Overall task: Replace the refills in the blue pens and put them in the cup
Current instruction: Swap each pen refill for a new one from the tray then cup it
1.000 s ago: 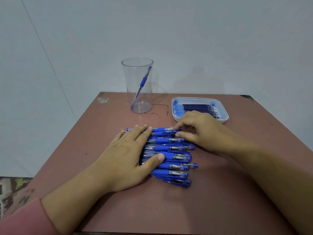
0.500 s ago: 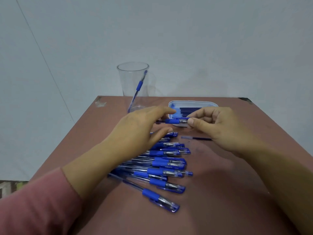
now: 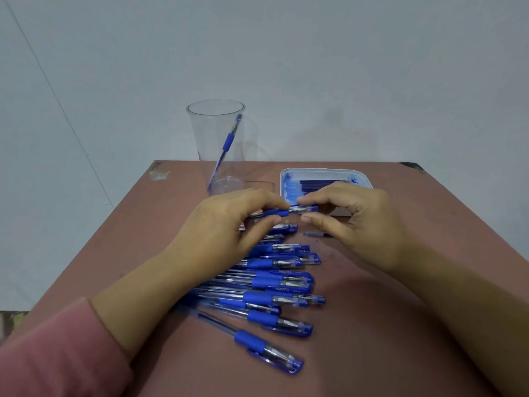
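Gripping one blue pen [image 3: 282, 212] above the pile [image 3: 272, 282], your left hand [image 3: 229, 224] holds its barrel and your right hand [image 3: 357, 222] pinches its cap; a hard tug could scatter parts among unfinished pens.

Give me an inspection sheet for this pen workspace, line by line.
Surface: reddish-brown table, chipped at its far left corner.
Job's things: clear cup holding a single pen; white tray of refills; pile of blue pens on the table; held pen above it.
Clutter: loose refill on the table, right of the pile.
Hands: left hand grips the held pen's barrel; right hand pinches its cap end.
Cables: nothing seen.
Surroundings: plain pale wall; pink sleeve on the left arm.
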`<action>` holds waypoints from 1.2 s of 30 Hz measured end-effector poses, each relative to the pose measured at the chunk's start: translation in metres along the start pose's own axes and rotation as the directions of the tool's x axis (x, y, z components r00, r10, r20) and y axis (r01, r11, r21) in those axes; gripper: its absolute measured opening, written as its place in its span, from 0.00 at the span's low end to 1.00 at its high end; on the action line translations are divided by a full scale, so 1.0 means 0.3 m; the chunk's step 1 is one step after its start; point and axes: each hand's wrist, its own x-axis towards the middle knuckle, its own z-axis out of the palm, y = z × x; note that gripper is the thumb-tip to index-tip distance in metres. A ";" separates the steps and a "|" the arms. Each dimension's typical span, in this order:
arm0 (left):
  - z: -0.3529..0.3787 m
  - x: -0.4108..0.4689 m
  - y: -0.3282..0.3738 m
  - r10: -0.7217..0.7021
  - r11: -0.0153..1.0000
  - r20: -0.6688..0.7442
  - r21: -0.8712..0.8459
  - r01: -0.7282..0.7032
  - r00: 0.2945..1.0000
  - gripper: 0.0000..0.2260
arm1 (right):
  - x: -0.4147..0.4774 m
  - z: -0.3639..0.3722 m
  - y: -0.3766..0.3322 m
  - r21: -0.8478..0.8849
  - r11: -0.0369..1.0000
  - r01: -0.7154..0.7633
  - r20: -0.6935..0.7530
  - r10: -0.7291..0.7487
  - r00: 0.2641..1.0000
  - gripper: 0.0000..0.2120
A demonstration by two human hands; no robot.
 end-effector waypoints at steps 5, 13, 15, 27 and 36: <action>-0.004 -0.003 -0.002 -0.022 0.999 -0.021 -0.034 0.021 1.000 0.12 | 0.006 0.013 0.014 -0.124 0.984 0.127 -0.024 -0.131 0.991 0.10; -0.011 -0.014 0.004 -0.020 1.000 0.039 -0.009 0.021 0.999 0.11 | 0.002 0.027 0.012 -0.162 0.971 0.174 -0.041 -0.183 0.982 0.07; -0.013 -0.014 0.007 -0.015 1.000 0.053 -0.004 0.016 0.998 0.12 | 0.001 0.027 0.011 -0.170 0.970 0.176 -0.031 -0.183 0.983 0.07; -0.021 -0.010 0.014 -0.084 0.992 0.139 -0.085 0.097 0.987 0.12 | 0.004 0.007 -0.003 -0.183 0.964 0.193 0.021 -0.193 0.981 0.06; -0.025 -0.022 -0.015 -0.112 0.981 0.149 -0.140 0.133 0.982 0.15 | 0.000 -0.070 0.009 -0.174 0.984 0.034 0.024 -0.030 0.999 0.06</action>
